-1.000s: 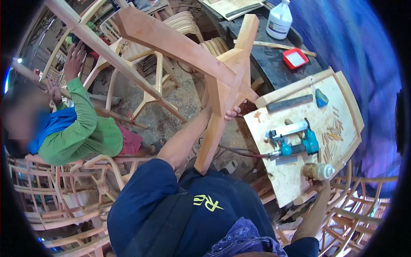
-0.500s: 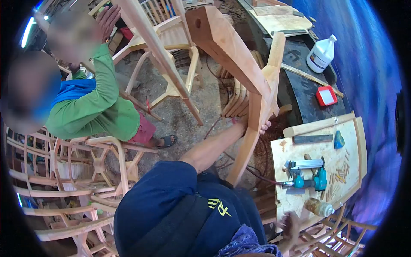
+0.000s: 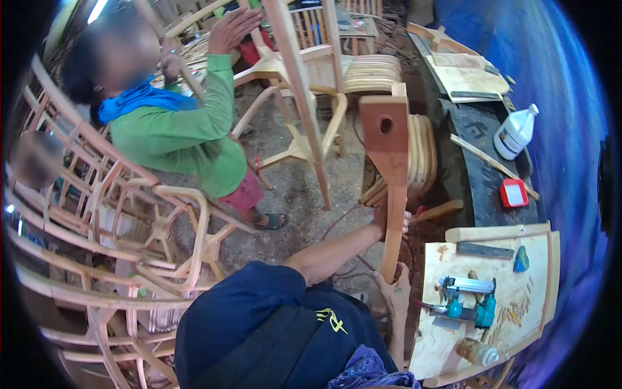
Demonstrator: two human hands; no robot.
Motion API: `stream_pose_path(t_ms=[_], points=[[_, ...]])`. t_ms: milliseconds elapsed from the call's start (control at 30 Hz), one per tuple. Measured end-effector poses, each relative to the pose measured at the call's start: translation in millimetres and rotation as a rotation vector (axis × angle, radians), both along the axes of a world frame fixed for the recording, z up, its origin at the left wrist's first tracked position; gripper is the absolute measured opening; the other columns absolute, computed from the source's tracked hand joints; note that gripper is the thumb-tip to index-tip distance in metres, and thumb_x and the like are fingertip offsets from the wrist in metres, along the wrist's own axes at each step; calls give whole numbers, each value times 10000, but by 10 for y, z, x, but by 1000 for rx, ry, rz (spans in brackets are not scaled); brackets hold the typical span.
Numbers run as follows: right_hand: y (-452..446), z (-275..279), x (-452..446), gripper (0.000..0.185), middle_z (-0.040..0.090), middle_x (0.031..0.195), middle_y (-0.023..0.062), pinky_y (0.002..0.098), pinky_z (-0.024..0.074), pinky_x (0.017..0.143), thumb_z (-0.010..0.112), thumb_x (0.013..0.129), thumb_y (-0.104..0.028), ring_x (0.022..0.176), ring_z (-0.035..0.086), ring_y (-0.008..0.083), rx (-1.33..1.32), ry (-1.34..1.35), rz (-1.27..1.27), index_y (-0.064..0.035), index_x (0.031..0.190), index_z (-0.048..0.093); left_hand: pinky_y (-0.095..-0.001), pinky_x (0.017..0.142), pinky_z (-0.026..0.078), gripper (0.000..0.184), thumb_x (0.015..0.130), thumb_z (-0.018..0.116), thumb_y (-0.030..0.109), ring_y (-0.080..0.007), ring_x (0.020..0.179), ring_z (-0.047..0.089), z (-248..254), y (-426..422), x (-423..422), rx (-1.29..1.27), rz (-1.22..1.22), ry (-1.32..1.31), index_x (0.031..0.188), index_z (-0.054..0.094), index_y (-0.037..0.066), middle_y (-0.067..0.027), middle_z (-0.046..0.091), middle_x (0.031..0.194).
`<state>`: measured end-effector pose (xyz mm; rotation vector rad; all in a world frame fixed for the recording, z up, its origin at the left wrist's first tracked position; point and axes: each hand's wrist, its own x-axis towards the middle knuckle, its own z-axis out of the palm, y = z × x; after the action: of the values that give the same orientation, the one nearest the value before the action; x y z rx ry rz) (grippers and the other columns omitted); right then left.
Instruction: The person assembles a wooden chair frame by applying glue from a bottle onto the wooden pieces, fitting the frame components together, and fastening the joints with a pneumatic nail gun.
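Note:
A wooden chair frame part stands roughly upright in front of me, its wide upper end with a dark hole facing the camera. My left hand is wrapped round its middle, with fingertips showing on the far right side. At the lower end, my right hand is closed on the same piece; its fingers are partly hidden. To the right, a teal air nailer with a hose lies on a pale work board, beside scattered wooden dowels and a bottle.
A co-worker in a green shirt stands at the left by a chair frame. Wooden frames crowd the lower left. A white jug and red container sit on the dark bench.
The chair frame part has turned so its holed end faces me. My right hand has moved from beside the board to the part's lower end. The view has shifted left.

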<state>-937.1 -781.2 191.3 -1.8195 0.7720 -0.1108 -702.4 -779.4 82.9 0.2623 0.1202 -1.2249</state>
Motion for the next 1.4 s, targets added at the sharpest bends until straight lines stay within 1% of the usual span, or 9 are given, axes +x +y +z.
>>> stream_pose_path(t_ms=[33,67,367,500,600,700,833,967,1400], points=[[16,-91,10,654,689,1111,178,377,533,897,842,796,-269,1003,687,272,-37,14,2,16,1289,520,-385,601,502,322,996,515,480,-225,694,589,13,84,-56,31,32,-9,1167,561,211,-67,576,885],[37,-164,9,655,698,1078,178,379,537,885,846,782,-273,979,695,282,-76,30,0,19,1275,527,-383,546,511,685,880,414,838,-198,613,580,31,116,-103,154,56,-81,967,560,175,-59,592,810],[431,-633,-39,514,700,958,245,413,532,810,759,736,-161,906,707,368,-97,-99,0,23,1190,605,-362,512,508,752,802,438,913,-191,577,593,-53,650,-466,318,135,101,929,560,182,-32,579,737],[573,-601,-31,414,705,884,228,414,541,780,740,717,-122,860,717,363,-143,37,26,14,1099,656,-409,665,569,752,860,434,855,-244,712,655,-101,988,-416,233,98,52,1003,634,144,-71,628,792],[705,-648,-51,384,707,853,217,414,545,770,745,714,-124,839,721,364,-142,43,25,7,1068,671,-555,943,524,777,889,495,782,-419,1038,658,-413,1320,-252,330,-55,252,1383,523,183,-239,631,1202],[862,-778,-161,391,709,878,232,413,546,790,756,709,-129,856,725,364,-95,132,53,-4,1070,670,-682,1103,341,926,896,471,787,-505,1347,451,-340,1829,-40,596,-206,193,1588,266,207,-289,405,1502],[1096,-835,-207,442,702,887,232,436,547,784,770,702,-125,866,712,384,-204,264,104,-30,1118,654,-756,1099,250,994,898,414,814,-537,1413,330,-163,2535,555,548,-314,261,1626,112,209,-264,165,1626],[1254,-971,-295,476,694,899,225,471,541,761,771,718,-154,886,691,415,-249,373,202,-44,1158,625,-662,1097,384,1072,909,500,751,-411,1301,547,-382,3030,1018,86,-497,-65,1551,199,-53,-280,483,1453],[541,-584,356,568,647,994,158,492,548,760,855,653,-178,920,671,368,-819,391,685,-68,1098,520,-566,964,532,803,968,557,548,-366,1207,618,-193,3614,719,194,-385,-223,1497,346,-18,-228,582,1322]])
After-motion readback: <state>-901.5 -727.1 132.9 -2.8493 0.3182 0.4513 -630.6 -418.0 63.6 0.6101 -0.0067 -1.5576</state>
